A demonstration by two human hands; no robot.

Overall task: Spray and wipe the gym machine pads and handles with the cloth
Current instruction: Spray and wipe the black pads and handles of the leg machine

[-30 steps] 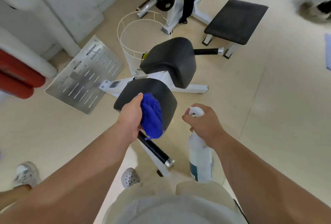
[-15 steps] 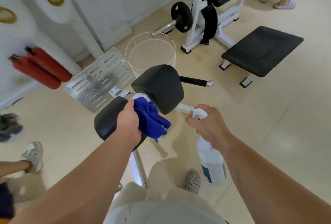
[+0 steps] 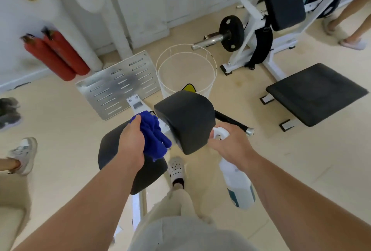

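Your left hand (image 3: 131, 142) has its grip closed around the bunched blue cloth (image 3: 153, 134), held over the gap between the near pad (image 3: 112, 150) and the far pad (image 3: 186, 118). Your right hand (image 3: 230, 146) is wrapped around the spray bottle (image 3: 236, 182), nozzle just beside the far pad; it seems aimed there, though your fingers hide it. Spray too close and liquid could run off onto the floor by your foot (image 3: 175, 168), making it slippery.
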